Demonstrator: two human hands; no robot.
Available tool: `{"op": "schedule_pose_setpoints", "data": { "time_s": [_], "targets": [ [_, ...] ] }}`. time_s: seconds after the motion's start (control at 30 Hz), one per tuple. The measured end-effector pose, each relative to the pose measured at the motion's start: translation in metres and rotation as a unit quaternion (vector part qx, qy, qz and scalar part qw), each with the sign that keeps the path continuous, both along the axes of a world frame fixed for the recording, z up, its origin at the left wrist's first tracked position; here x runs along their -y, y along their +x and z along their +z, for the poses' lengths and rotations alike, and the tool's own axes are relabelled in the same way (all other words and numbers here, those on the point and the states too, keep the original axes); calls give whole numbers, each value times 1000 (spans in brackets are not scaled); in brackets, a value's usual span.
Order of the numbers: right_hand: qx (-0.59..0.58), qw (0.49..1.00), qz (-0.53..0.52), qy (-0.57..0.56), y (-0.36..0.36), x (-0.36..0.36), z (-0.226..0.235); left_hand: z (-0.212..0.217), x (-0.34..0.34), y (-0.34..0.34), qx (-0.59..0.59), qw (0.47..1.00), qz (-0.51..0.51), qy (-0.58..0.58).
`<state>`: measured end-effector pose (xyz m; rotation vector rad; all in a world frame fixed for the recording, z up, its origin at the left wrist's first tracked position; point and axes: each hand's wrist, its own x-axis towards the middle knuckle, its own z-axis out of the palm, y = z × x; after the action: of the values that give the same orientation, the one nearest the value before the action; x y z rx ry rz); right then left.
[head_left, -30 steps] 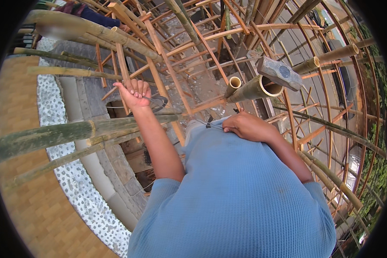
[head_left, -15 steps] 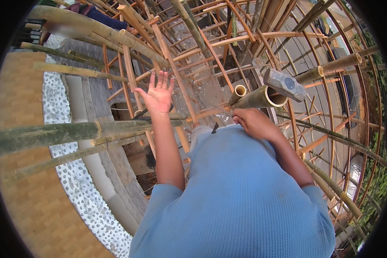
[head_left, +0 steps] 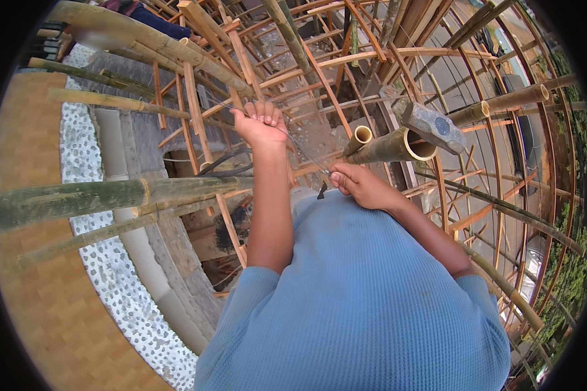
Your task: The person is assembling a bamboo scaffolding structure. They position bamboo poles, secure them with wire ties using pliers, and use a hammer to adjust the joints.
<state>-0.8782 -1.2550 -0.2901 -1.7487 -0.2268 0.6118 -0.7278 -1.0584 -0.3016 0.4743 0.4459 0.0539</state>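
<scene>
My left hand [head_left: 262, 125] curled around thin grey wire [head_left: 306, 152]; my right hand [head_left: 359, 186] pinched it nearer my blue shirt [head_left: 365, 280]. Wire ran nearly straight between both. Hammer head [head_left: 434, 128] showed by open-ended bamboo pole [head_left: 386, 148], contact unclear.

Speckled white strip [head_left: 105, 260], green foliage [head_left: 559, 288].

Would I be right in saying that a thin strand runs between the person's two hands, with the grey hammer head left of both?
Not quite: the head view shows the grey hammer head right of both. The thin strand does run between the left hand and the right hand.
</scene>
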Motion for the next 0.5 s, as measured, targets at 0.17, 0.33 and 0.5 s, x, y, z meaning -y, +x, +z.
{"op": "schedule_pose_setpoints", "data": {
  "time_s": [0.17, 0.33, 0.5],
  "targets": [
    [-195, 964, -12, 179, 7, 2, -5, 1, -6, 13, 46, 997, -42, -49],
    [-255, 930, -37, 262, 19, 7, -10, 29, 10, 23, 43, 998, -33, -9],
    [-325, 902, -59, 278, 22, 10, -5, 43, 17, 20, 58, 998, -10, 33]
  ]
}}
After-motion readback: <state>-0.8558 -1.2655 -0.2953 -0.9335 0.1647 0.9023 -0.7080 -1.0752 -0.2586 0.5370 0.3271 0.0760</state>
